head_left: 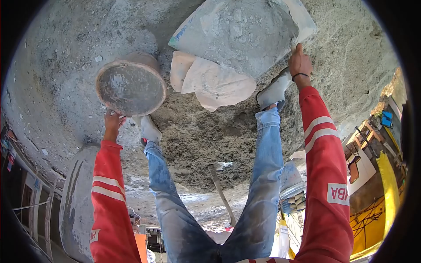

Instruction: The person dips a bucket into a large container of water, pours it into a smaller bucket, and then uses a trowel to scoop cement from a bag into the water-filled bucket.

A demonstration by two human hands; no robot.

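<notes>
The view is turned upside down, looking back past my own legs in blue jeans point(263, 175). My left hand point(113, 120), in a red sleeve, grips the rim of a round, cement-crusted metal pan point(130, 85) resting on the ground. My right hand point(300, 61), with a black band at the wrist, clutches the edge of a grey cement sack point(237, 35). The sack lies on a heap of sand and cement mix point(197, 131), with torn paper flaps point(210, 81) hanging from its open end. My dusty shoes point(274, 92) stand on the heap beside it.
A shovel handle point(221, 193) sticks out of the heap between my legs. A grey dusty drum point(76, 201) stands at the left, and a stack of filled sacks point(291, 184) sits behind my right leg. Yellow and wooden structures point(386, 175) line the right edge.
</notes>
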